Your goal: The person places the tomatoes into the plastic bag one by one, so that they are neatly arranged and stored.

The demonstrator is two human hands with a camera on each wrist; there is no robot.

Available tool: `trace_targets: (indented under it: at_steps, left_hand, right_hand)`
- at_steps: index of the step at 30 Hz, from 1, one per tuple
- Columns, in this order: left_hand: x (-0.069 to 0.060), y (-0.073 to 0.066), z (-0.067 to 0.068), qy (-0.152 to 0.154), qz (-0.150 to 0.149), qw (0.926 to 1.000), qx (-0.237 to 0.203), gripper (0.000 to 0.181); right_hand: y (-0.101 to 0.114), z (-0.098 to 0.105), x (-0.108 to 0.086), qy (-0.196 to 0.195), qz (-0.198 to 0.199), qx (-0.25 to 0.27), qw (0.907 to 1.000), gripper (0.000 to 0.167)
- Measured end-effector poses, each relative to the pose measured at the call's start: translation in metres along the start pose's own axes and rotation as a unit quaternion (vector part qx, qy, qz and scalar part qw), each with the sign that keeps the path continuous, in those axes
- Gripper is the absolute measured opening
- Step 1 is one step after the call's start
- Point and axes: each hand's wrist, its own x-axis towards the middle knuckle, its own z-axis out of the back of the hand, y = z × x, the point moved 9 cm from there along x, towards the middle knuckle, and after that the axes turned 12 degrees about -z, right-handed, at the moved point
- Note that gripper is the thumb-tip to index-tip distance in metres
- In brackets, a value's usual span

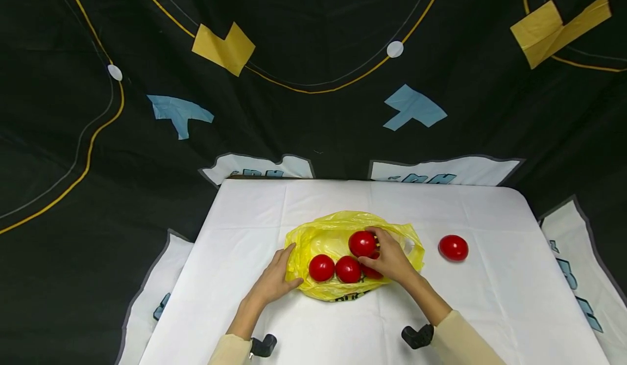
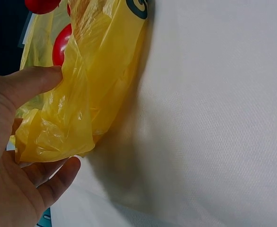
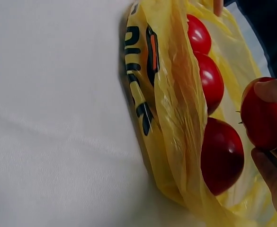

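A yellow plastic bag (image 1: 313, 234) lies with its mouth open on the white table. Two red tomatoes, the left one (image 1: 321, 267) and the middle one (image 1: 348, 269), sit side by side in it. A third tomato (image 3: 222, 156) lies to their right, partly hidden by my right hand in the head view. My right hand (image 1: 389, 256) holds another tomato (image 1: 361, 243) between thumb and fingers, above the bag's opening. At the bag's left end, my left hand (image 1: 276, 278) grips the side, thumb in front and fingers behind (image 2: 58, 182).
One more tomato (image 1: 453, 247) lies on the white tabletop (image 1: 499, 299), right of the bag. Black cloth (image 1: 313, 131) with taped shapes hangs behind the table. A dark wrist mount (image 1: 418, 336) sticks out from the right wrist, another (image 1: 263, 346) from the left.
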Motion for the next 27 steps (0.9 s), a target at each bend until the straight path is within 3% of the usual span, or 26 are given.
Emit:
trace_targets:
  at_steps: [18, 27]
  left_hand:
    - [0.001, 0.0, 0.001, -0.001, 0.0, 1.0, 0.004, 0.091]
    - [0.001, 0.0, 0.002, -0.001, 0.0, 1.0, 0.002, 0.091]
  right_hand:
    - [0.011, -0.025, 0.012, 0.012, 0.009, -0.003, 0.9999, 0.069]
    - [0.011, -0.039, 0.017, 0.029, -0.006, 0.001, 0.9996, 0.069]
